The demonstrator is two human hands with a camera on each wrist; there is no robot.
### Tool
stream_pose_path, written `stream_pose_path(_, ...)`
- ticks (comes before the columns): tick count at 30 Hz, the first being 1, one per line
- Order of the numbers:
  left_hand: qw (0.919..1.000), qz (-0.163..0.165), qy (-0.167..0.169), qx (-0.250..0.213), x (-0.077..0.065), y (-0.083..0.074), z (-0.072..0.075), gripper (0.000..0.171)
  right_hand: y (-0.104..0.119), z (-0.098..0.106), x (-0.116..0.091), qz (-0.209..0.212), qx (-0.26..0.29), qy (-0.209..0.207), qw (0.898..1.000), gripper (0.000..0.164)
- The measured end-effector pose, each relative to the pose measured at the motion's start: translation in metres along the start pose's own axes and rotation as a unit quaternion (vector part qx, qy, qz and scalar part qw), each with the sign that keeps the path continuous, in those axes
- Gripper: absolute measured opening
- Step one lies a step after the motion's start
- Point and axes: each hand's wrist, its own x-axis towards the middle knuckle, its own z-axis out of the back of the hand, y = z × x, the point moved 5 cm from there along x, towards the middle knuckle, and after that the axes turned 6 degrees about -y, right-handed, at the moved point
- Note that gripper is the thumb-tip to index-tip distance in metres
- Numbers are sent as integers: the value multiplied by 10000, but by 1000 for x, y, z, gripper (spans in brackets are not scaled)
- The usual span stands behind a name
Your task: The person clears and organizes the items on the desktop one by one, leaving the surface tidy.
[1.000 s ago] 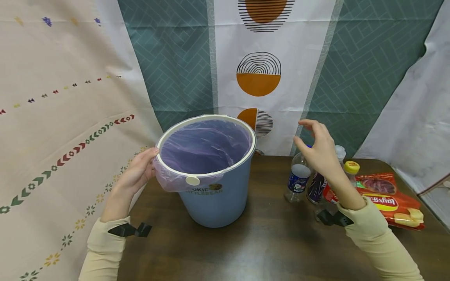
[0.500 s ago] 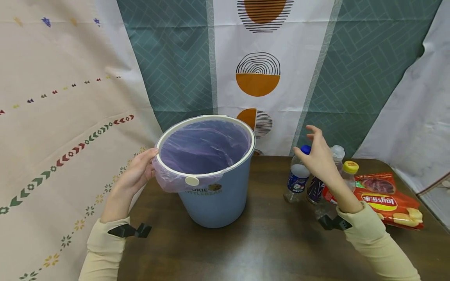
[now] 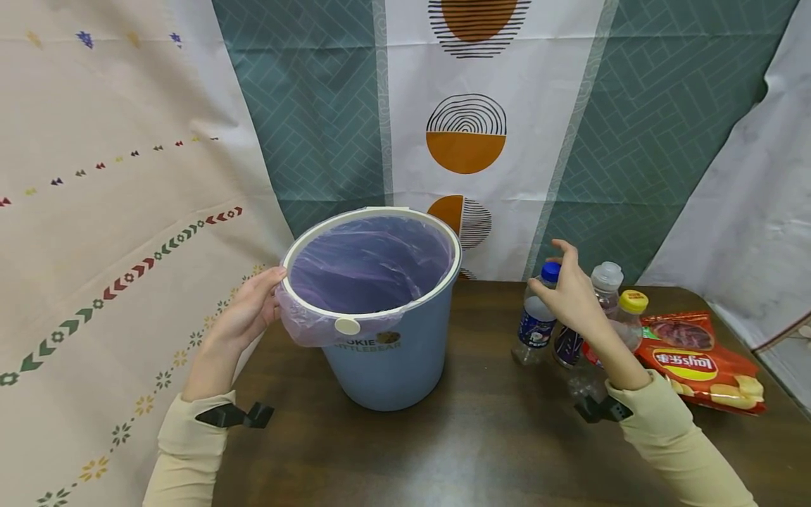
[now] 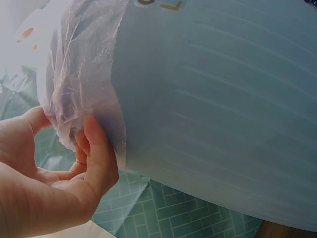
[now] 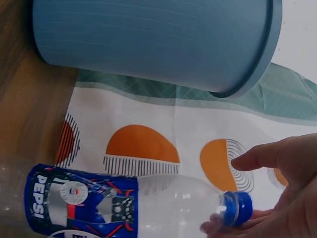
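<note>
1. By the left hand (image 3: pixel 248 310), thumb against fingers, the purple liner (image 3: pixel 310 329) was pinched at the left rim of the blue bin (image 3: pixel 393 377).
2. The right hand (image 3: pixel 570 299) was curved, thumb and fingers apart, around the blue cap (image 3: pixel 550 272); whether the cap was touched could not be told.
3. The Pepsi bottle (image 3: pixel 536 327) was placed upright right of the bin. It was judged light, thin-walled and slightly slippery, best taken by its stiffer neck.
4. Farther right, a red chip bag (image 3: pixel 697 362) was seen.
</note>
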Motion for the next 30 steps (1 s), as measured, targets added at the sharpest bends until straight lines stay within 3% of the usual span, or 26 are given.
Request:
stream_pose_path(10,9999,-44,105,-98,1,0,-1,18,-16,-10,-5,-155,-457,80,9988,66)
stream_pose_path(20,9999,-17,55,-124,1,-1,0,18,-26,-17,-8,-279,-549,432,9972,62)
stream_pose_path(30,9999,-22,114,-100,1,-1,-1,18,-28,-20,-10,-156,-635,456,9968,69)
